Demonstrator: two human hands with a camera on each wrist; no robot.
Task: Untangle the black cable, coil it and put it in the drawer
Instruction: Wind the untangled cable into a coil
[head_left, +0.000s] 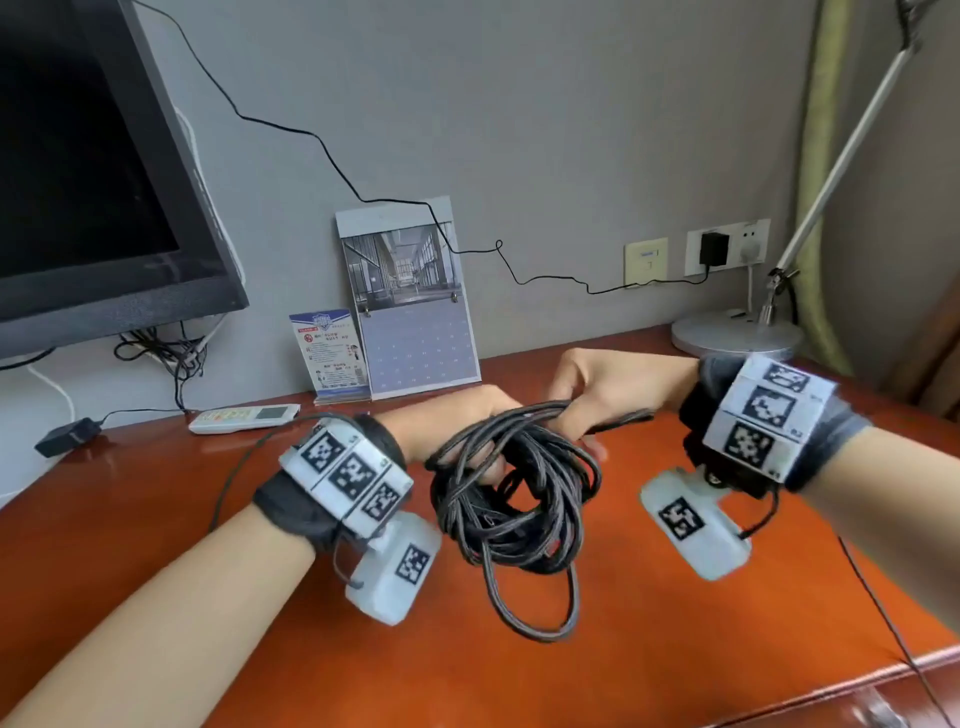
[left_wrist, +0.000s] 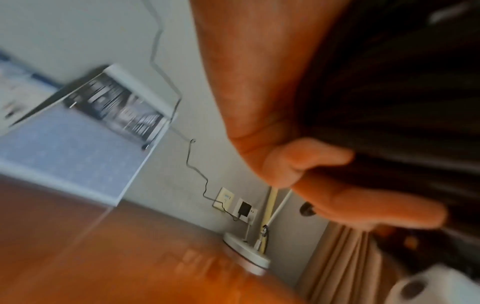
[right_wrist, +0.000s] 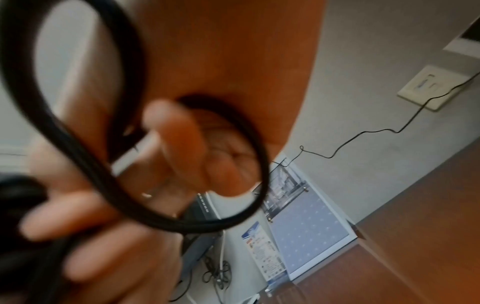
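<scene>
The black cable (head_left: 519, 509) is gathered into a loose coil held above the orange-brown desk (head_left: 649, 639), with one longer loop hanging below it. My left hand (head_left: 457, 421) grips the coil from the left, its fingers curled through the strands. My right hand (head_left: 587, 400) pinches several strands at the top of the coil. The left wrist view shows the curled fingers (left_wrist: 311, 160) against the dark cable bundle (left_wrist: 389, 102). A blurred loop of the cable (right_wrist: 109, 170) runs across my right hand's curled fingers (right_wrist: 176, 144) in the right wrist view. No open drawer is in view.
A monitor (head_left: 93, 182) stands at the back left with a black adapter (head_left: 67, 436) and a white remote (head_left: 244, 418) below it. A calendar (head_left: 410, 306) leans on the wall. A lamp base (head_left: 737, 338) sits at the back right, near a wall socket (head_left: 714, 249).
</scene>
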